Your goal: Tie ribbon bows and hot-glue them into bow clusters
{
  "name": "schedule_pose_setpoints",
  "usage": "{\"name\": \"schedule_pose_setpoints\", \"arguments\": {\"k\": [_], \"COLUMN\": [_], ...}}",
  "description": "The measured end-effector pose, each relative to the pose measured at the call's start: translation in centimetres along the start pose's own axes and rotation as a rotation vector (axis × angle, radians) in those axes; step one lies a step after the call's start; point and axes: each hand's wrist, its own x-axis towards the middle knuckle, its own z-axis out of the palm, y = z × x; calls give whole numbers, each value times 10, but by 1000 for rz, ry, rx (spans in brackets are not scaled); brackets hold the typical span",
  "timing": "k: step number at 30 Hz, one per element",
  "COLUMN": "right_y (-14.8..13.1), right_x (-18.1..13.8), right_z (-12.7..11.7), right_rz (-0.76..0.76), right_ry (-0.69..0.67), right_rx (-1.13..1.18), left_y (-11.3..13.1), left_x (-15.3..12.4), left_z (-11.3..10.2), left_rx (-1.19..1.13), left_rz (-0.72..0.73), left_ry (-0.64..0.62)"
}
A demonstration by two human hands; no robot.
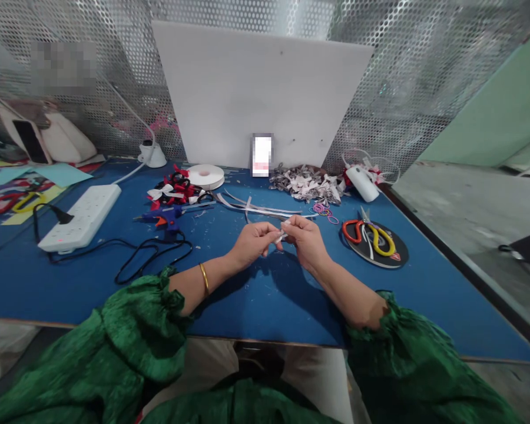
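One white piece (282,237) is pinched by left hand (252,242) and right hand (308,244); beyond them, bows (310,184) seem finished, strips (265,209) unused.

Both forearms (218,272) angle inward, left grip (252,242) and right grip (308,241) close together, fingers (295,227) bent, pinching.

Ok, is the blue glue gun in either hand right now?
No, the blue glue gun lies on the table, apart from the left hand and the right hand, which both pinch a small white piece.
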Motion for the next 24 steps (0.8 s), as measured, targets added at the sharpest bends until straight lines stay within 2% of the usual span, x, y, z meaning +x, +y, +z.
{"name": "schedule_pose_setpoints", "arguments": {"k": [4, 7, 14, 19, 24], "right_y": [1, -1, -11, -13, -13], "right_x": [-1, -3, -9, -5, 4], "right_z": [2, 1, 4, 1, -7], "right_rz": [-65, -33, 20, 14, 80], "right_ry": [-32, -88, -115, -136, -122], "right_rx": [-87, -47, 211, 190, 162], "left_y": [1, 3, 3, 0, 0], "left_x": [-2, -2, 0, 2, 4], "left_z": [1, 1, -3, -5, -6], "left_rx": [68, 68, -150, -219, -239], "left_rz": [-18, -50, -146, -187, -139], "left_ry": [55, 70, 61, 91, 181]}}
